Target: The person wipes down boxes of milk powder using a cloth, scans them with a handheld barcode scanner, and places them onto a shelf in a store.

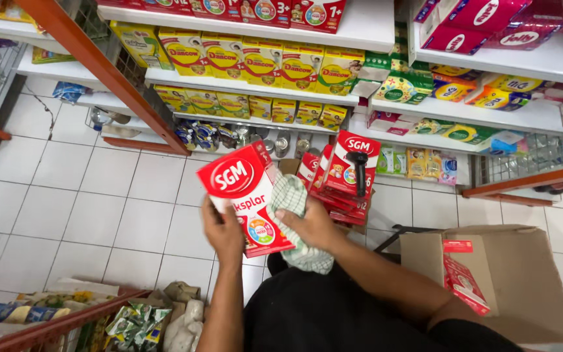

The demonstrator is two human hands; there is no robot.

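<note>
Red cardboard fills the middle of the view: a tall red box (245, 199) held up at chest height over the white tiled floor (92, 208), tilted so its top leans to the left. The left hand (223, 231) grips it from below and behind, thumb on the front edge and fingers curled round the back, which steadies the box while its face is worked on. The right hand (311, 225) is closed on a green-and-white checked cloth (298, 221), bunched against the box's right side and hanging down past the wrist; the hold suits wiping the surface.

The box looks glossy, with a white oval patch near the top and a round coloured emblem low on the front. Its corners seem sharp and undented, though the far side is hidden.

Just beyond the hands, more red boxes (340, 176) stand packed in an open carton, a black handled tool (360, 169) resting on them. An open brown cardboard carton (516, 274) sits to the right. Shelves (255, 88) of yellow boxes run above.
</note>
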